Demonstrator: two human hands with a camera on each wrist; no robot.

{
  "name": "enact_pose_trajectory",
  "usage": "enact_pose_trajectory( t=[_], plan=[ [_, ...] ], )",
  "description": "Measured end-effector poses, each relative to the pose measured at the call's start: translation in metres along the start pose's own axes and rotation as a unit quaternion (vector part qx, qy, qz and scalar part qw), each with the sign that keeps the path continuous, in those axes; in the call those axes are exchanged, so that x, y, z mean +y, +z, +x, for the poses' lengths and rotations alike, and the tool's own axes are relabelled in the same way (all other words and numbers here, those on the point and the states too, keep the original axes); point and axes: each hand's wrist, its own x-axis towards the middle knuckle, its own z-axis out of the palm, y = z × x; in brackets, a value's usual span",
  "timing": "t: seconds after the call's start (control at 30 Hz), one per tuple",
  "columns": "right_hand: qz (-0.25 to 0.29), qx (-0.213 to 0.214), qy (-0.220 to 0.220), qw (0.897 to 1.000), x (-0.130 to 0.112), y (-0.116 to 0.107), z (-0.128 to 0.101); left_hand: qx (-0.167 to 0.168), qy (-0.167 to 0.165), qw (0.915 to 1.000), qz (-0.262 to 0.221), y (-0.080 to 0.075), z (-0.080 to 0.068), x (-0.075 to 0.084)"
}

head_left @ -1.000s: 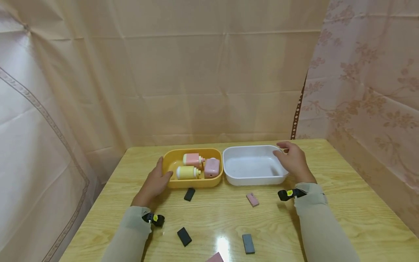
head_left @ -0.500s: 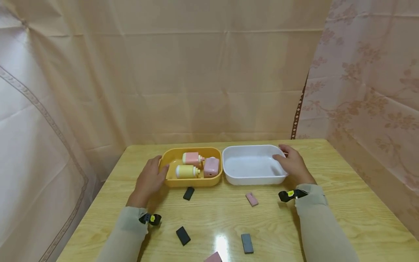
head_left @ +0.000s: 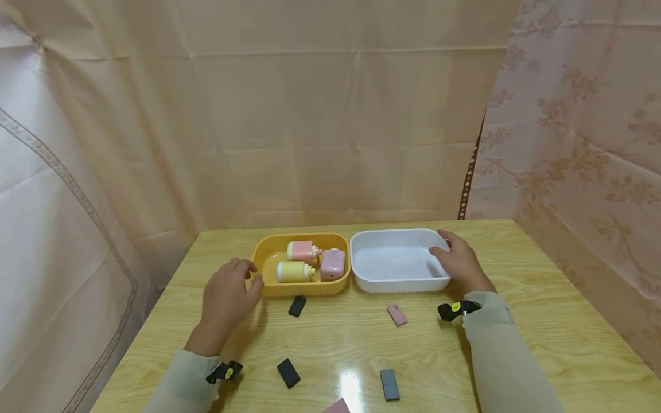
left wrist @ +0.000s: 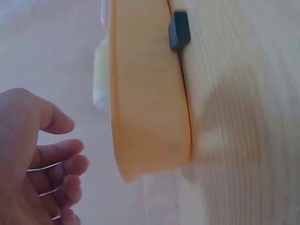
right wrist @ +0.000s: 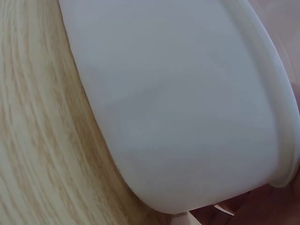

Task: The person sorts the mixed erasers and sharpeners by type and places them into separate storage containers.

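On the desk (head_left: 542,298), the yellow tub (head_left: 299,285) and the white tub (head_left: 397,282) sit side by side, almost touching. The yellow tub is my landmark.

Inside the yellow tub lie a pink bottle (head_left: 303,250), a yellow bottle (head_left: 294,271) and a pink block (head_left: 333,263). The pink bottle is at the back, the yellow bottle is in front of it, and the pink block is at the end nearest the white tub.

The left hand (head_left: 225,295) is just beside the far end of the yellow tub, away from the white tub. Its grip is loose: the fingers are softly bent and hold nothing. The left wrist view shows a small gap between the fingers (left wrist: 56,154) and the tub wall.

The right hand (head_left: 458,261) is on the other side of the white tub from the yellow tub. Its grip is round that tub's end, with the thumb over the rim.

In front of the yellow tub, near its wall, lies a small black tile (head_left: 296,306). Closer to the person are another black tile (head_left: 288,373), a grey tile (head_left: 389,384) and a small pink tile (head_left: 396,315). A pink corner (head_left: 338,406) peeks in at the bottom edge.
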Motion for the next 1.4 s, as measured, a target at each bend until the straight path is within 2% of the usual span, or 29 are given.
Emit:
enact_pose_trajectory(
  t=[0.07,0.17,0.3,0.43,0.63,1.03,1.4],
  plan=[
    [-0.002,0.005,0.000,1.000,-0.001,0.000,0.000,-0.016,0.009,0.9998,0.001,-0.001,-0.004,0.007],
    [-0.002,0.008,0.002,1.000,-0.001,0.001,0.000,-0.064,0.014,0.9978,0.003,-0.001,-0.010,0.019],
    [0.000,0.007,0.005,1.000,-0.001,0.002,0.002,-0.144,0.001,0.9895,0.013,0.004,-0.014,0.033],
    [0.006,0.005,0.013,1.000,-0.001,0.004,0.003,-0.191,-0.008,0.9815,0.012,0.012,-0.015,0.040],
    [0.016,0.002,0.025,1.000,-0.002,0.006,0.002,-0.202,0.009,0.9793,0.004,0.021,-0.017,0.045],
    [0.026,0.000,0.043,0.999,-0.002,0.007,0.000,-0.187,0.053,0.9803,0.035,0.032,-0.019,0.050],
    [0.028,0.004,0.035,0.999,-0.001,0.005,-0.003,-0.196,0.054,0.9777,0.050,0.035,-0.018,0.052]
  ],
)
